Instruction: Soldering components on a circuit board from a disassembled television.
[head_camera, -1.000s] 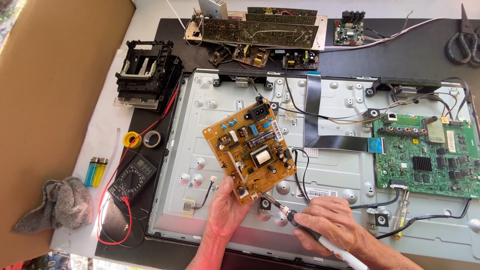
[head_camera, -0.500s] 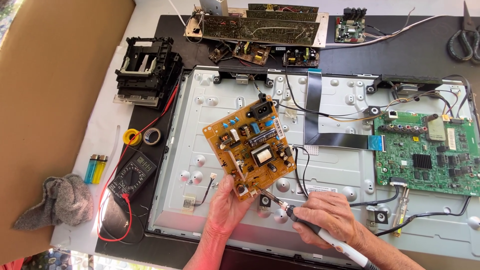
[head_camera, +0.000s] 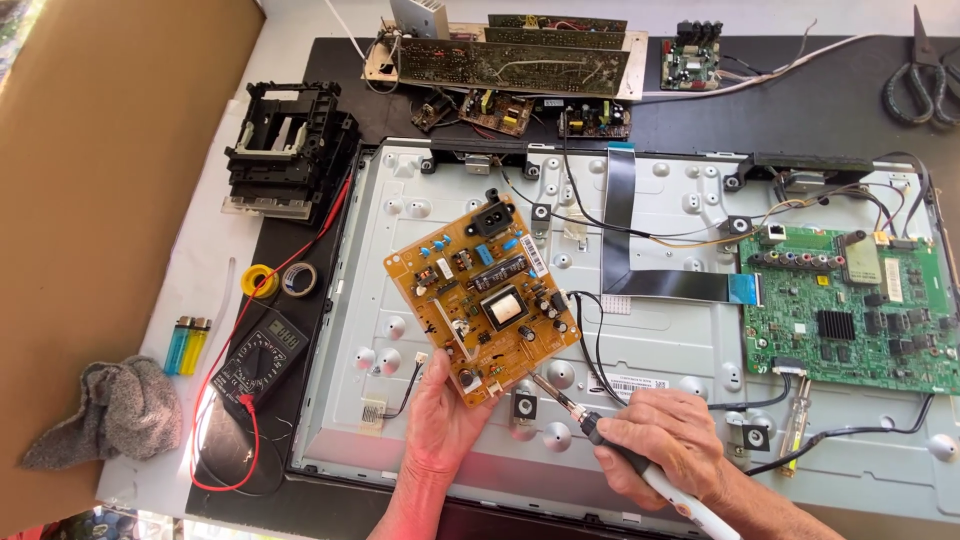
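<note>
Yellow board (head_camera: 482, 298) lies tilted on the grey panel (head_camera: 660, 350), left hand (head_camera: 440, 410) grasping its lower edge. Right hand (head_camera: 665, 450) clenches an iron (head_camera: 600, 435); steady the tip (head_camera: 537, 380) at that edge.

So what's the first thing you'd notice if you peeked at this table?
Probably the yellow-brown circuit board in the middle, tilted up over the big grey metal panel and held at its bottom edge by the left hand. Next, the right hand points a soldering iron at the board's lower corner. A bright green circuit board sits on the right.
</note>
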